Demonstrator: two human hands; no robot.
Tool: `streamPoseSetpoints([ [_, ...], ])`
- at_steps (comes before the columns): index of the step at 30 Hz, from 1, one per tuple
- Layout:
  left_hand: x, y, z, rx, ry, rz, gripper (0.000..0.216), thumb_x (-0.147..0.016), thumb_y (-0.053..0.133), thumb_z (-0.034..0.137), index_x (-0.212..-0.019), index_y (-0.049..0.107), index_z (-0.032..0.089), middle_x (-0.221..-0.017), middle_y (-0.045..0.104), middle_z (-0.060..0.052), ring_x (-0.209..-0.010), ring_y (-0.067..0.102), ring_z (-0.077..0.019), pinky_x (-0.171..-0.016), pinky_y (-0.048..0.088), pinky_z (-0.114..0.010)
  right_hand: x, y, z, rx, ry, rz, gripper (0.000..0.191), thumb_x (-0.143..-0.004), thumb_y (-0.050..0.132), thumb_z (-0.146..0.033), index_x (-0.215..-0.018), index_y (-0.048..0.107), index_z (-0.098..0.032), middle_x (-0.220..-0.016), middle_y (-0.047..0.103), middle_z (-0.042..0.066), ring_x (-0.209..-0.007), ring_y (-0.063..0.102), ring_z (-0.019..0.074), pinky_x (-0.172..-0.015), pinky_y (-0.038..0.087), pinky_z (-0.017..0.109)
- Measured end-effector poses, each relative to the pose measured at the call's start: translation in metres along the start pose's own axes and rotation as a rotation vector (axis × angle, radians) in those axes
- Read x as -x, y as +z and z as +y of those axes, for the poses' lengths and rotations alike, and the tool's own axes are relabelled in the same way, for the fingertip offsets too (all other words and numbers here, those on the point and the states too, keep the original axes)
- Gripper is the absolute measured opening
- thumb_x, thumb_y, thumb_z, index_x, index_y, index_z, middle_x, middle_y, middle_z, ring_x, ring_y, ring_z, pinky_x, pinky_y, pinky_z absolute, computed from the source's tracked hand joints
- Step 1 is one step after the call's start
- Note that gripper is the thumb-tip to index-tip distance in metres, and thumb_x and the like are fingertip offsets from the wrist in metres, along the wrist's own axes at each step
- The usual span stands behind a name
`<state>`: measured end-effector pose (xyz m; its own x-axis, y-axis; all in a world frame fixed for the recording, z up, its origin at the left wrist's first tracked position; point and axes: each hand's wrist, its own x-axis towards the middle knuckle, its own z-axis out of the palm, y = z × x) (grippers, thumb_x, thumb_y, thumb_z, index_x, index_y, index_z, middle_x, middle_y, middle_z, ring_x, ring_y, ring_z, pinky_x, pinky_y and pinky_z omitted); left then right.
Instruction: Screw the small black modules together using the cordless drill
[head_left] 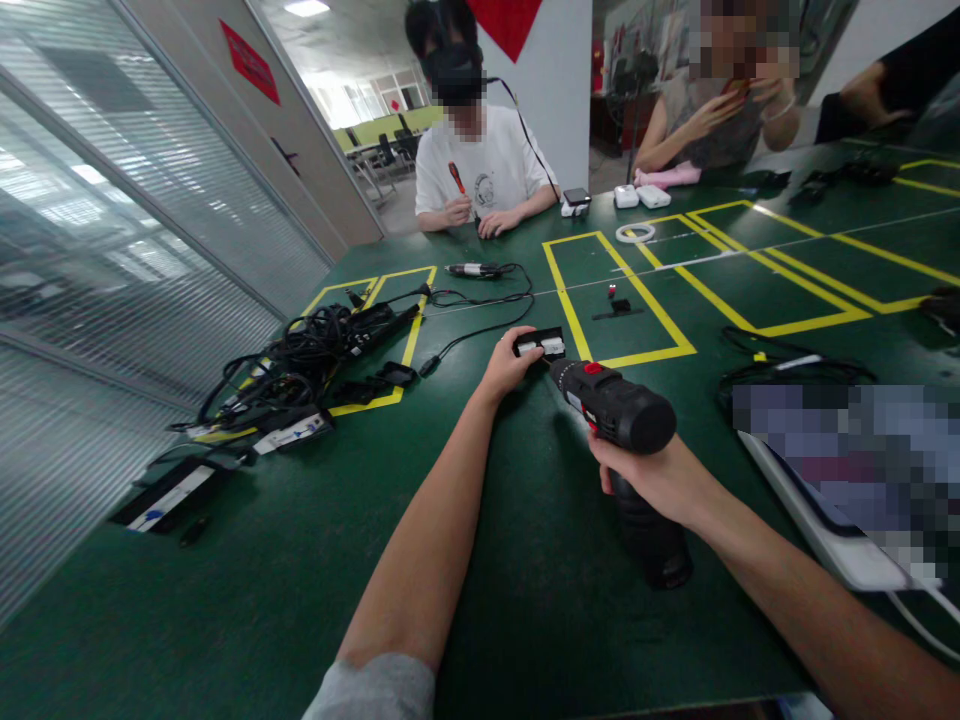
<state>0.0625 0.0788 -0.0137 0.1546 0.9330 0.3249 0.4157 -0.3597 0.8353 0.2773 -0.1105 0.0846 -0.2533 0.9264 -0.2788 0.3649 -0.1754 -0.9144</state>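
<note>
My right hand (645, 475) is wrapped round the grip of a black and red cordless drill (619, 405), its chuck pointing forward and left. Between the fingers and thumb of my left hand (511, 364) is a small black case with white parts inside (551, 342). The tip of the drill bit is right by the near edge of that case; whether it touches I cannot tell. Both hands are over the green table (525, 560). The inside of my right palm is hidden by the drill.
Tangled black cables and power strips (337, 340) lie left, with black and white pieces (169, 495) nearer. A pen-shaped tool (476, 270) trails a cord beyond my left hand. Yellow tape (645, 355) marks rectangles. A tablet-like device (832, 480) lies right. Across sits a person holding a screwdriver (457, 180).
</note>
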Motion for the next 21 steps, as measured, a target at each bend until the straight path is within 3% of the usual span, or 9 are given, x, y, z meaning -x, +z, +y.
streamPoseSetpoints([
  [13,0.0008,-0.0012,0.0048,-0.018,-0.009,-0.004,0.045,-0.076,0.065,0.029,-0.118,0.057,0.015,-0.108,0.063,-0.008,-0.094,0.060,-0.0196,-0.087,0.048,-0.032,0.0011,-0.0009,-0.0009,0.019,-0.006,0.002,0.014,-0.079,0.056,-0.026,-0.067,0.057,-0.018,-0.054,0.062,0.002,-0.054,0.059,0.0157,-0.060,0.045,0.029],
  [21,0.0018,-0.0013,0.0059,-0.015,-0.016,-0.010,0.045,-0.076,0.065,0.029,-0.119,0.056,0.015,-0.108,0.063,-0.008,-0.092,0.060,-0.0187,-0.086,0.048,-0.031,0.0002,-0.0007,0.0011,-0.033,-0.007,-0.001,0.009,-0.079,0.056,-0.026,-0.079,0.059,-0.017,-0.053,0.061,0.000,-0.053,0.060,0.0156,-0.060,0.045,0.028],
])
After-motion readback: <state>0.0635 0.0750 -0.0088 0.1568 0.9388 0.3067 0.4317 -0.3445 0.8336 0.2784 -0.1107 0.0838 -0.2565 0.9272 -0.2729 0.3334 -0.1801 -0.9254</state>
